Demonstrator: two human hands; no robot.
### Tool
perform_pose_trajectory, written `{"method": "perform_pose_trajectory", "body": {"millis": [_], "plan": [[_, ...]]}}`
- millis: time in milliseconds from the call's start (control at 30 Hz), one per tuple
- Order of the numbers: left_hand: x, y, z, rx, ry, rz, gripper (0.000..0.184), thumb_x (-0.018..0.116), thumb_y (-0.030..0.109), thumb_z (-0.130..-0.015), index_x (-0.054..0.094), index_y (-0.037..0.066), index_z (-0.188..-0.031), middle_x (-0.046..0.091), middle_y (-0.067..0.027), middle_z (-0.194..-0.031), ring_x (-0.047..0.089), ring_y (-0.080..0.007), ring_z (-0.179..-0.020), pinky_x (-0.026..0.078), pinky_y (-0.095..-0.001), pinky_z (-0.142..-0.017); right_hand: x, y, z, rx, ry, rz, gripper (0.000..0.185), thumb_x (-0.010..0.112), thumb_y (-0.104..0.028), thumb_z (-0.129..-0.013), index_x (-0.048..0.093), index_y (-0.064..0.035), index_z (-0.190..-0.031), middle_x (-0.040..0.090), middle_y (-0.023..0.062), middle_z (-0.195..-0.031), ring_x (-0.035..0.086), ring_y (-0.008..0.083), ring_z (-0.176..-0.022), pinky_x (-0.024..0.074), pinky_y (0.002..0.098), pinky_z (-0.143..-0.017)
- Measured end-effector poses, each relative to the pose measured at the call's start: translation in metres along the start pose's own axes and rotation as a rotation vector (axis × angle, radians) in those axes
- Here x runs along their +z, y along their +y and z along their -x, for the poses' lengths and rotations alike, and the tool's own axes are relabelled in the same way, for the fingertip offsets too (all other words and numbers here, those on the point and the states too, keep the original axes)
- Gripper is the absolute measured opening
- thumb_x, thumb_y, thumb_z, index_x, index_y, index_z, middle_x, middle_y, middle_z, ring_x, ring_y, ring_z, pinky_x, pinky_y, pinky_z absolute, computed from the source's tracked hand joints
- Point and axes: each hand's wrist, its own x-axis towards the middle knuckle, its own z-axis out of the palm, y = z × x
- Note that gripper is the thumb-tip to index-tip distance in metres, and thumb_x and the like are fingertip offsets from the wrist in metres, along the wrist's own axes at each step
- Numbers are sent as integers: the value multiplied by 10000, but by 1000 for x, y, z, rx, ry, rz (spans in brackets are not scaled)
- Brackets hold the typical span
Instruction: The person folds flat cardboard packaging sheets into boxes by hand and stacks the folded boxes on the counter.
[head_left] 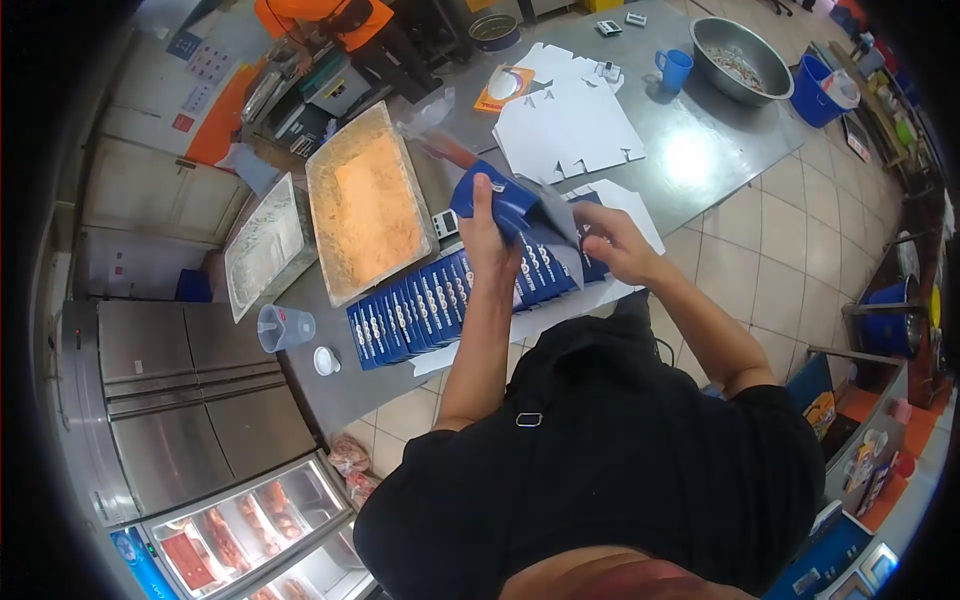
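My left hand (pixel 488 235) grips a blue printed pouch (pixel 512 208) above the table, with the thumb up along its front. The curled fingers of my right hand (pixel 622 243) close on the pouch's silvery right edge; the fingertips are partly hidden. Below both hands runs a long row of overlapping blue printed packets (pixel 425 305), lying on white card. A small digital scale (pixel 445 223) sits just left of my left hand. Further left is a metal tray (pixel 320 215) holding orange powder.
A second tray (pixel 290 265) with whitish residue, a clear measuring jug (pixel 290 328) and a white cup (pixel 325 361) are left. White cardboard sheets (pixel 570 125), a blue mug (pixel 674 69) and a steel basin (pixel 775 92) lie beyond. A person in orange (pixel 355 25) stands behind the table.
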Motion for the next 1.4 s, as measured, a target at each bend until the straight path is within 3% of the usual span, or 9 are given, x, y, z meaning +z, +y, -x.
{"method": "perform_pose_trajectory", "body": {"millis": [333, 467, 633, 833, 900, 967, 1067, 1233, 1400], "plan": [[11, -20, 16, 104, 74, 24, 537, 398, 575, -977, 569, 68, -1014, 605, -13, -888, 598, -131, -734, 494, -275, -691, -4, -6, -9, 7, -179, -126, 866, 662, -606, -793, 410, -91, -1442, 580, 136, -1256, 576, 251, -1123, 520, 350, -795], [3, -13, 19, 173, 35, -367, 314, 683, 327, -895, 581, 48, -996, 611, -31, -888, 606, -142, -730, 503, -266, -668, -4, -17, -12, 121, -252, -311, 995, 705, -615, -749, 311, -75, -1486, 522, 152, -1339, 504, 273, -1235, 489, 370, -906], [12, 2, 21, 213, -229, -750, 372, 809, 226, -785, 623, 2, -1017, 653, -40, -906, 604, -114, -760, 493, -259, -690, -12, -8, -21, 308, -159, -326, 615, 640, -303, -884, 443, -49, -1409, 622, 55, -1031, 554, 95, -880, 457, 265, -742], [-2, -2, 12, 280, -153, -684, 283, 655, 271, -926, 633, -9, -959, 648, -29, -873, 571, -104, -777, 465, -259, -728, -57, 31, -62, 434, 79, 155, 339, 615, -236, -887, 642, -6, -1134, 672, 88, -873, 613, 157, -697, 498, 301, -651], [5, 5, 22, 392, -28, -685, 333, 573, 255, -982, 548, -25, -1161, 624, -69, -1074, 566, -123, -937, 440, -264, -856, -68, 53, -75, 386, 474, 321, 487, 605, -125, -846, 525, -54, -1321, 671, 143, -1073, 646, 218, -934, 500, 355, -858], [-5, 2, 18, 377, 12, -537, 342, 570, 250, -984, 531, -26, -1182, 611, -75, -1113, 561, -129, -965, 432, -269, -881, -72, 62, -63, 213, 469, 336, 545, 605, -94, -826, 487, -73, -1357, 621, 142, -1185, 604, 233, -1050, 467, 365, -929], [-15, 6, 7, 416, 53, -359, 293, 562, 216, -986, 532, -8, -1172, 600, -82, -1134, 573, -139, -993, 450, -296, -902, -53, 12, -49, -102, 32, 289, 720, 615, -14, -735, 423, -115, -1421, 488, 111, -1400, 460, 264, -1284, 342, 402, -1098], [-12, 13, 9, 280, -61, -82, 172, 583, 121, -948, 562, 41, -1099, 625, -61, -999, 630, -159, -853, 542, -323, -722, -9, -22, -32, -160, -3, 443, 593, 679, -25, -740, 552, -106, -1313, 574, 96, -1306, 533, 284, -1177, 440, 399, -998], [-2, 21, 18, 111, -184, -51, 177, 608, 14, -893, 589, 47, -1066, 659, -71, -985, 665, -187, -861, 577, -335, -758, -12, -20, -33, -47, 318, 207, 368, 626, 26, -794, 680, -103, -1134, 706, 105, -901, 660, 237, -746, 529, 330, -698]]}}
